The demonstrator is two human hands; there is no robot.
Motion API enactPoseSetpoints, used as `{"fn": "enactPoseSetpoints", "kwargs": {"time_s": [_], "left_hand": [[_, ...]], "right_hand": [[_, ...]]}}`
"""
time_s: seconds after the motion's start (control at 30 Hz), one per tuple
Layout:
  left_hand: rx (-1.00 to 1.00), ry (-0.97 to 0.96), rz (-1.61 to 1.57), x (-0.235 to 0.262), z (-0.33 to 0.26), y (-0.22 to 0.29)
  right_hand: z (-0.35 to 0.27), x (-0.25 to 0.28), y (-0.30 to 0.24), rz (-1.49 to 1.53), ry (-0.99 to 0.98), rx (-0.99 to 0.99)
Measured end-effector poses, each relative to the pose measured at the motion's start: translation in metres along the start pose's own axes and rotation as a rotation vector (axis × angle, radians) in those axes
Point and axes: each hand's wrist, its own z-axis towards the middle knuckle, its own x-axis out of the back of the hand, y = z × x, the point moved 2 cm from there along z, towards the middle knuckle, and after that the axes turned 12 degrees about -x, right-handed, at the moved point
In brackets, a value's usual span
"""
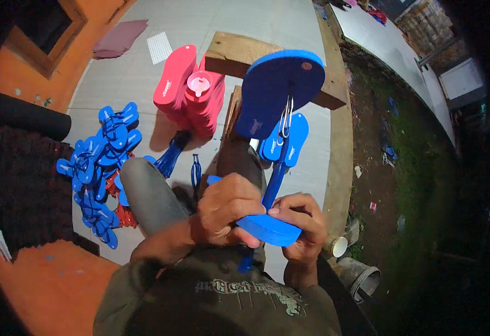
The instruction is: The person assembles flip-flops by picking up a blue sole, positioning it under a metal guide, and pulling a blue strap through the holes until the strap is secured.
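Note:
Both hands are closed round a blue flip-flop sole (270, 229) in front of my chest. My left hand (229, 206) wraps its left side, with the thumb low on it. My right hand (303, 227) pinches at its right side, near a blue strap (275, 182). The strap runs taut from between the hands up toward a metal wire hook (284, 120). That hook comes down from under a larger blue sole (281, 84), set against a wooden beam (239, 51). Exactly how strap and held sole join is hidden by my fingers.
Finished blue flip-flops (93, 173) lie heaped at the left. Ahead stand stacks of pink soles (176, 78) with a pink cup (199, 84) on top. Blue straps (172, 154) lie by my knee; blue soles (296, 140) lie beyond the hook. Buckets (362, 277) stand at right.

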Motion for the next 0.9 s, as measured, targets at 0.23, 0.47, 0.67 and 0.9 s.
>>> {"fn": "enactPoseSetpoints", "kwargs": {"time_s": [0.23, 0.47, 0.67, 0.9], "left_hand": [[0.774, -0.171, -0.284, 0.011, 0.036, -0.03], [0.682, -0.33, -0.135, -0.001, -0.004, -0.013], [0.495, 0.04, -0.094, 0.013, -0.014, -0.009], [0.405, -0.241, 0.626, -0.001, -0.027, 0.007]], "right_hand": [[0.009, -0.006, -0.003, 0.032, 0.082, 0.052], [-0.013, -0.002, 0.003, -0.039, -0.08, -0.049], [-0.01, 0.009, 0.004, -0.043, -0.066, 0.055], [0.01, -0.027, 0.028, 0.168, 0.461, -0.179]]}}
